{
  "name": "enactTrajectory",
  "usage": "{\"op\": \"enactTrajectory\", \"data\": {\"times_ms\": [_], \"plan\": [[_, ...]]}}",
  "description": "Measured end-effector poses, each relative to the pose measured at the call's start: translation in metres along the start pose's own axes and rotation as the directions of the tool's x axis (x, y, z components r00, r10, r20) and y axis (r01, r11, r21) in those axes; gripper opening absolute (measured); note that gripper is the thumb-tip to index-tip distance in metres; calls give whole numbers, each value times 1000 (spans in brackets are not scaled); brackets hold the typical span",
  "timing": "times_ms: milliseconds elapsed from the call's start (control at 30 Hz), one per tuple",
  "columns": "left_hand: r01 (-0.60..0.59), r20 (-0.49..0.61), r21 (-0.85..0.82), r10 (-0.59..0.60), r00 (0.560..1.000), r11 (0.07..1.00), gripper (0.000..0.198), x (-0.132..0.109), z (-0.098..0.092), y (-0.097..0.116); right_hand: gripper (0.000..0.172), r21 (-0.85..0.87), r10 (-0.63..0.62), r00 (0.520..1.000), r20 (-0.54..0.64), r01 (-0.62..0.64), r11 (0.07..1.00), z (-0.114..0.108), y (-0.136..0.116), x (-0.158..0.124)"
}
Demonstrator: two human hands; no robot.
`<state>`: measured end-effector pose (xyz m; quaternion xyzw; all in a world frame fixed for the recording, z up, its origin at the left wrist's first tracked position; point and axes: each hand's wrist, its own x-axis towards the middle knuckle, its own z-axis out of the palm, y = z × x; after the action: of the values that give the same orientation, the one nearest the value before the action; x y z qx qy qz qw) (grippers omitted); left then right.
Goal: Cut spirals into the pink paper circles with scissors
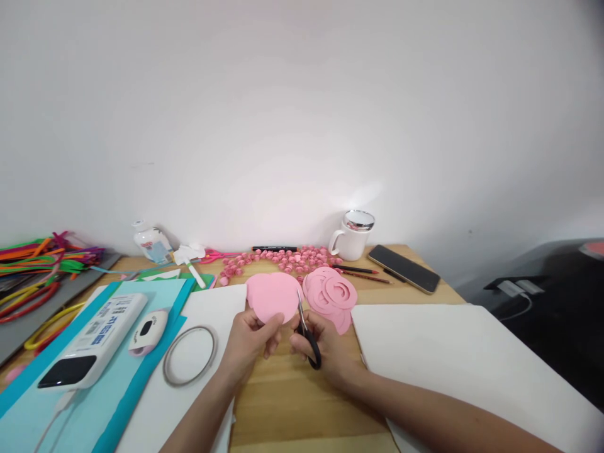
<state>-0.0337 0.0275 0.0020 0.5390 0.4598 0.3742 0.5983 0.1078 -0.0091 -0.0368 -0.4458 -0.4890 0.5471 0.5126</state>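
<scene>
Pink circle (pixel 276 299): above the table, between the hands; lower edge partly behind a thumb, layer count hard to make out.
Left hand (pixel 255 340): thumb and fingers pinched together on the circle's lower edge.
Right hand (pixel 325 343): right of the circle, fingers curled around scissors (pixel 311 343), partly hiding the handles; blade contact unclear.
Spiral-cut pieces (pixel 330 296): just right of the circle, overlapping.
Open room: bare wooden table (pixel 278 390) nearer than the circle.

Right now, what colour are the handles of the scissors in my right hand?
The handles are black, as the head view shows.
</scene>
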Motion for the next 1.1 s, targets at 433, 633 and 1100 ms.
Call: {"op": "enactTrajectory", "data": {"times_ms": [433,633,1100], "plan": [[-1,-68,15,2,998,1000,39,2,-1,0,35,31,-51,999,21,50,998,-1,2,2],[-4,-51,26,5,999,1000,40,1,0,0,36,39,-92,995,24,91,995,0,-3,3],[-21,-53,22,22,998,1000,38,1,-1,3,25,-21,-47,999,-20,47,999,-1,-1,0]]}}
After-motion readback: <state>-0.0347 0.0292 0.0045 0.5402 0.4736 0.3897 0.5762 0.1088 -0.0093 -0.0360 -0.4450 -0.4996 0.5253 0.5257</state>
